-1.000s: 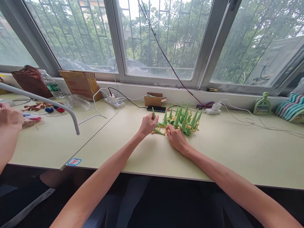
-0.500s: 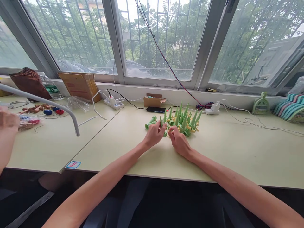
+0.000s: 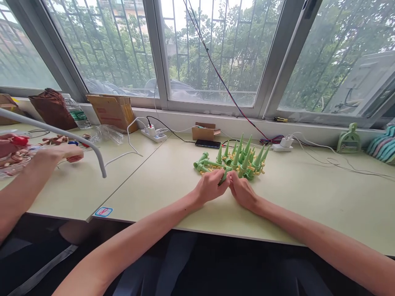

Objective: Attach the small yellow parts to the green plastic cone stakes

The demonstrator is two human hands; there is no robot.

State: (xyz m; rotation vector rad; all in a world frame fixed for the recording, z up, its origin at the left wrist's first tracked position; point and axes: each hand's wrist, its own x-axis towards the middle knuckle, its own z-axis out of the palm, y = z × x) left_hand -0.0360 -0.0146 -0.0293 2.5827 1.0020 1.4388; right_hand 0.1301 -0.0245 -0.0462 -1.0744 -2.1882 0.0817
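My left hand [image 3: 210, 186] is closed around a green plastic watering spike [image 3: 224, 176], its tapered body showing between thumb and fingers. Against it, fingertips meeting, my right hand [image 3: 243, 191] is pinched at the end of that spike; whatever small piece it grips is hidden. Just behind my right hand, several green spikes with yellow valve pieces stand upright in a tight group [image 3: 245, 158]. More green spikes [image 3: 201, 160] lie on their sides beyond my left hand, with small yellow parts [image 3: 211, 168] among them.
Behind the spikes lie a black phone [image 3: 208, 144] and a small open carton [image 3: 205, 130]. Power strips [image 3: 154, 133] and cables run along the wall. At left, another person's hands [image 3: 51, 155] handle red and wooden pieces near a curved grey bar [image 3: 89, 144].
My left hand has picked up a green spike and moved right and nearer me, meeting my right hand. My right hand has drawn slightly back. The other person's hands have moved into fuller view.
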